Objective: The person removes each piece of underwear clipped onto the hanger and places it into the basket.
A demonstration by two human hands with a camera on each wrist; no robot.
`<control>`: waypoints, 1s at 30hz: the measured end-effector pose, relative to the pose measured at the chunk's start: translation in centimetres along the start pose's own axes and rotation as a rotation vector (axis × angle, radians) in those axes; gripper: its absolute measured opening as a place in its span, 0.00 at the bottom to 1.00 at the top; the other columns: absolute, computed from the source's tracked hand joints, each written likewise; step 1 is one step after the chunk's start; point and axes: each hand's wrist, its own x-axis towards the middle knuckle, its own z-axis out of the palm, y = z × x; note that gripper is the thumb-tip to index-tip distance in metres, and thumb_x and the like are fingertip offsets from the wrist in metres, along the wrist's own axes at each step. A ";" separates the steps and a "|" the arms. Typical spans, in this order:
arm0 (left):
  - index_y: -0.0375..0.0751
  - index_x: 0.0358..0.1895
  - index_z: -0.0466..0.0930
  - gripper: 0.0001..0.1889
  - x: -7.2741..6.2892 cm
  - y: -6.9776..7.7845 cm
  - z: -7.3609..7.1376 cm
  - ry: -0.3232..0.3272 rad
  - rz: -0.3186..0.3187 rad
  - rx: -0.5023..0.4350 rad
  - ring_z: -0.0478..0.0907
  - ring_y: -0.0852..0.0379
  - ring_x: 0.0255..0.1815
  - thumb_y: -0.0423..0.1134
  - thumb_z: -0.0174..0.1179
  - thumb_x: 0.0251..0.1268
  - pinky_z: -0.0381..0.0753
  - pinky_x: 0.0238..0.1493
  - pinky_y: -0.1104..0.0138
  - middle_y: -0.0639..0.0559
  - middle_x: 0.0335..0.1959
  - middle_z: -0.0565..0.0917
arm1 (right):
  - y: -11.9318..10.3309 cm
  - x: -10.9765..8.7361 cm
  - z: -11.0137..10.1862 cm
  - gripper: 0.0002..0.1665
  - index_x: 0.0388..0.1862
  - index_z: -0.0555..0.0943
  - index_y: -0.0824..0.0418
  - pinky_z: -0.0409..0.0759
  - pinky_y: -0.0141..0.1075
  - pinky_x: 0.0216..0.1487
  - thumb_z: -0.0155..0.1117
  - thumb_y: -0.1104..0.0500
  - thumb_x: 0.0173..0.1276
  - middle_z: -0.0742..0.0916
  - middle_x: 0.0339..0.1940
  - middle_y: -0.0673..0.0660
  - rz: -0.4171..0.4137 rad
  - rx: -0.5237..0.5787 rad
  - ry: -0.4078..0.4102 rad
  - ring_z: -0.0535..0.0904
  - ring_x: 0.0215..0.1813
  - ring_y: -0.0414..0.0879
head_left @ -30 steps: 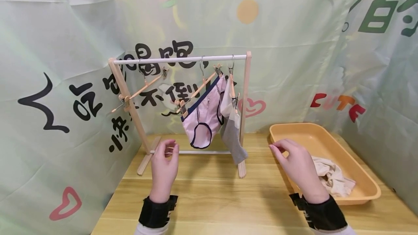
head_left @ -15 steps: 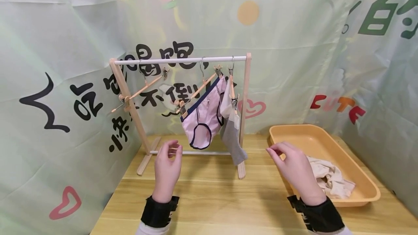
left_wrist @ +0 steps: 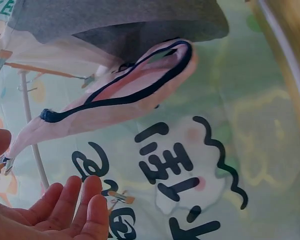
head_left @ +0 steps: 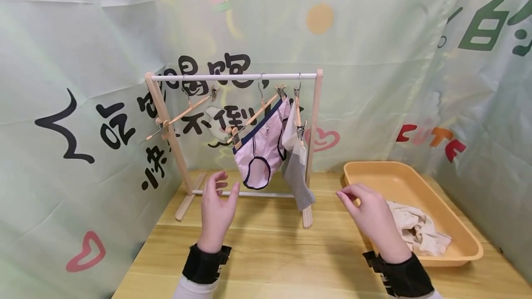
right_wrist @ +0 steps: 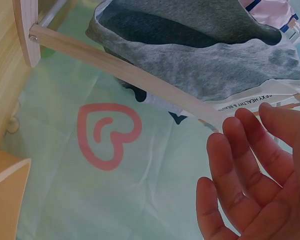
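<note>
My left hand (head_left: 218, 213) hovers before the drying rack, thumb and fingers apart and holding nothing. Pink underpants (head_left: 254, 163) with navy trim hang from a clip hanger (head_left: 262, 110), just above and right of that hand. In the left wrist view, the left hand (left_wrist: 65, 212) shows loosely bent fingers. To their right hangs a grey and white garment (head_left: 296, 179), clipped to another hanger and partly behind the underpants. My right hand (head_left: 371, 216) floats by the basin's left side, fingers loosely bent and thumb near the index finger. Nothing shows inside the right hand (right_wrist: 260, 185) in the right wrist view.
The small rack has a white top bar (head_left: 224, 77) and wooden posts (head_left: 314, 123). A bare clip hanger (head_left: 189, 112) hangs at its left. A yellow basin (head_left: 386, 174) stands at the right with a crumpled cream cloth (head_left: 420, 230) inside. Printed fabric walls enclose the table.
The left hand has shifted slightly right, and its thumb and fingers have spread apart. The right hand has drifted a little left and down. The hung clothes remain as they were.
</note>
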 end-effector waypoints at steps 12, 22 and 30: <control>0.35 0.69 0.67 0.33 5.1 4.5 -0.8 -0.038 -0.045 -0.063 0.78 0.43 0.57 0.46 0.70 0.67 0.78 0.61 0.51 0.41 0.62 0.75 | -0.2 0.0 0.2 0.04 0.35 0.87 0.56 0.73 0.34 0.28 0.76 0.59 0.66 0.85 0.30 0.49 0.006 -0.006 -0.006 0.76 0.29 0.40; 0.34 0.69 0.66 0.33 8.2 7.0 0.1 -0.043 -0.030 -0.081 0.82 0.41 0.52 0.44 0.70 0.67 0.81 0.58 0.51 0.38 0.59 0.76 | -0.1 -0.1 0.4 0.03 0.36 0.88 0.56 0.75 0.35 0.29 0.75 0.59 0.66 0.85 0.31 0.48 -0.008 -0.002 0.008 0.78 0.29 0.40; 0.34 0.62 0.74 0.26 9.4 7.8 0.6 -0.006 -0.012 -0.015 0.83 0.44 0.39 0.45 0.69 0.68 0.83 0.43 0.59 0.39 0.52 0.79 | -0.1 -0.1 0.4 0.03 0.36 0.88 0.56 0.76 0.36 0.30 0.75 0.58 0.67 0.86 0.31 0.49 0.007 -0.003 0.000 0.79 0.30 0.41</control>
